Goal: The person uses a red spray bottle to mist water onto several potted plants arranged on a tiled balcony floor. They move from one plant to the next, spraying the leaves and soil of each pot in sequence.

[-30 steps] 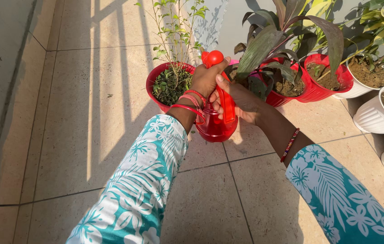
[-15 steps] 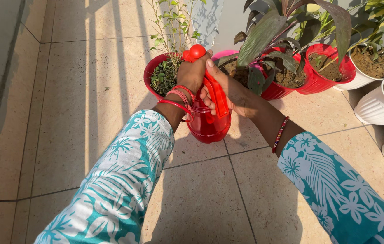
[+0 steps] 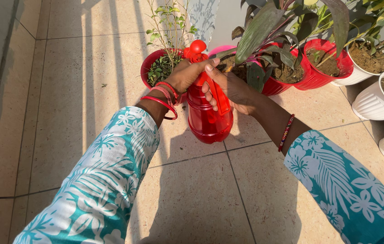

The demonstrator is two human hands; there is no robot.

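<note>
both hands up on the red spray bottle [image 3: 209,118], held off the tiled floor [image 3: 65,113]. left hand [image 3: 184,76] wraps the neck just under the round red nozzle head [image 3: 196,49]. right hand [image 3: 233,90] grips the trigger side, fingers curled over the red lever. right behind it, a red pot [image 3: 149,68] with a thin leafy plant; further right, more red pots [image 3: 325,83] and ribbed white pots [image 3: 375,106].

Teal white-floral sleeves [image 3: 106,180], red bangles [image 3: 162,97], beaded bracelet [image 3: 285,132]
</note>
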